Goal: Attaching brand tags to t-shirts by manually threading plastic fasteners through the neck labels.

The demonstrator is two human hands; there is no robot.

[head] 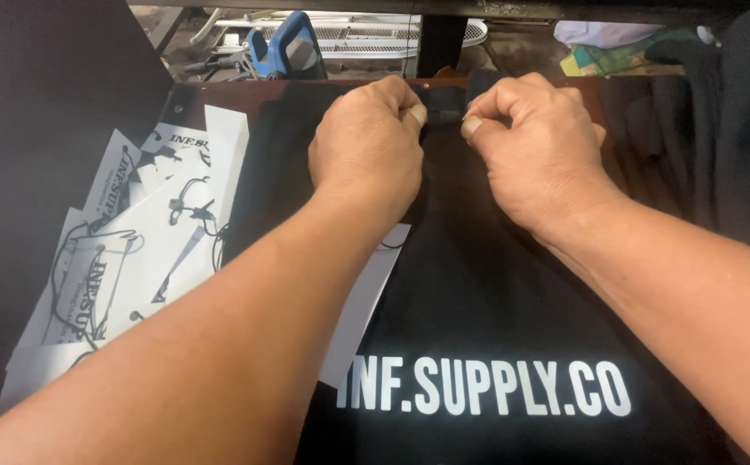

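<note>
The black shirt (pixel 478 293) lies flat in the middle, white lettering near. It looks soft and light, best pinched at its far edge, where the left hand (pixel 366 146) and right hand (pixel 534 142) clamp fingertips on it. White paper tags (pixel 134 250) lie left.

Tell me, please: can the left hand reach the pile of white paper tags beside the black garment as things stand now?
Probably yes. The white paper tags lie uncovered just left of the left hand, and nothing stands between them. However, its fingers are pinching the black garment at its top edge, so they would have to let go first.
</note>
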